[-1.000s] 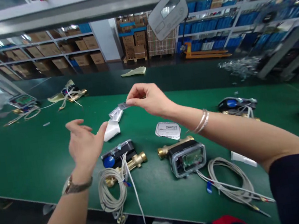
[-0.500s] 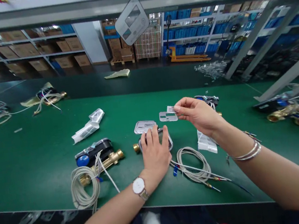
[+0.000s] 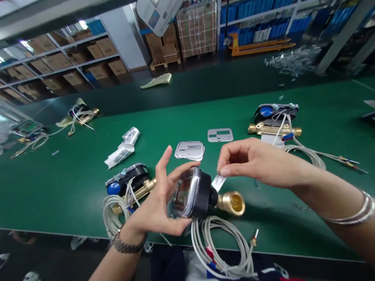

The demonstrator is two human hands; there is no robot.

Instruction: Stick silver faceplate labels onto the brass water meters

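Note:
My left hand [image 3: 161, 200] grips a black meter [image 3: 200, 193] with a clear front, tipped on its side above the green bench. A brass pipe fitting [image 3: 231, 203] sticks out at its right, and a coiled grey cable [image 3: 223, 242] hangs below it. Between the thumb and fingertips of my right hand [image 3: 249, 162] is a small white label [image 3: 218, 182], close beside the meter's black housing. Whether the label touches the housing cannot be made out. Behind the meter lie a stack of printed grey plates [image 3: 189, 150] and a single plate with cut-outs [image 3: 220, 135].
One meter with cables [image 3: 130, 181] sits at the left, another [image 3: 273, 119] at the right. Curled label sheets [image 3: 123, 147] lie behind the left meter. A printed plate [image 3: 160, 2] hangs at the top. More assemblies stand at the far left and right edges.
My left hand has lifted the meter off the bench and turned it on its side. My right hand has brought the white label down and nearer to it. The camera view has tilted and shifted.

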